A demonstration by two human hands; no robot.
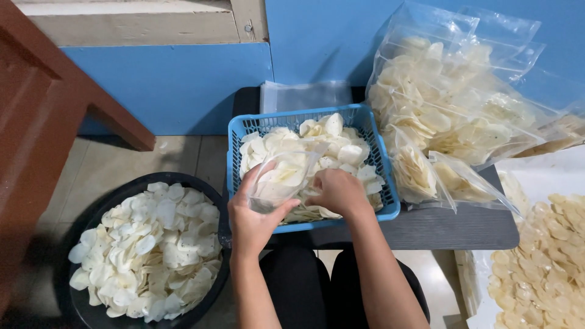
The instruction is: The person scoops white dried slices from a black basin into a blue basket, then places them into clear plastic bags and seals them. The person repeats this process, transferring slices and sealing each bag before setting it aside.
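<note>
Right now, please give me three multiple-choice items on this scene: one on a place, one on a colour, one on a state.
1. Where is the black tub of white chips?
A. on the floor, left of the person
B. on the dark table
C. inside the basket

2. What colour is the plastic basket?
A. red
B. blue
C. green

3. What is the left hand doing?
A. resting empty
B. holding a clear plastic bag
C. gripping the tub

Answers:
1 A, it stands on the tiles beside the knees.
2 B, its mesh walls are blue.
3 B, the fingers clasp the bag while the right hand lies among the chips.
</note>
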